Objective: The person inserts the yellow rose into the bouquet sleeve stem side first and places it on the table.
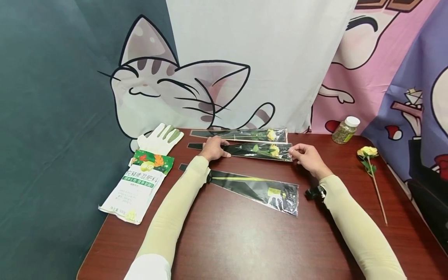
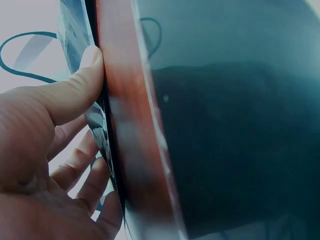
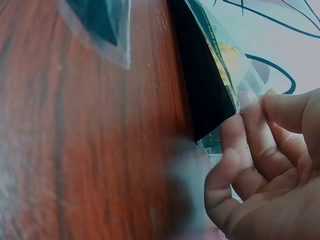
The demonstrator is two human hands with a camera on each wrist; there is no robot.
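Note:
A yellow rose [image 1: 274, 150] lies in a black-backed clear flower sleeve [image 1: 241, 150] across the table. My left hand [image 1: 213, 148] rests on the narrow part of this sleeve; the left wrist view shows the thumb [image 2: 86, 82] laid straight along it. At the wide end, my right hand [image 1: 308, 157] pinches the clear film between thumb and index finger. The right wrist view shows the pinched film corner [image 3: 240, 102] beside the black backing [image 3: 202, 75]. Behind it lies another sleeved yellow rose [image 1: 271, 135]. Closer to me is a flat flower sleeve [image 1: 252, 188] with a yellow label.
A loose yellow rose [image 1: 368, 152] with a long stem lies at the right. Behind it stands a white-capped jar [image 1: 344, 130] of granules. To the left are a white and green fertilizer bag [image 1: 136, 190] and white gloves [image 1: 159, 140]. A printed cloth hangs behind the table.

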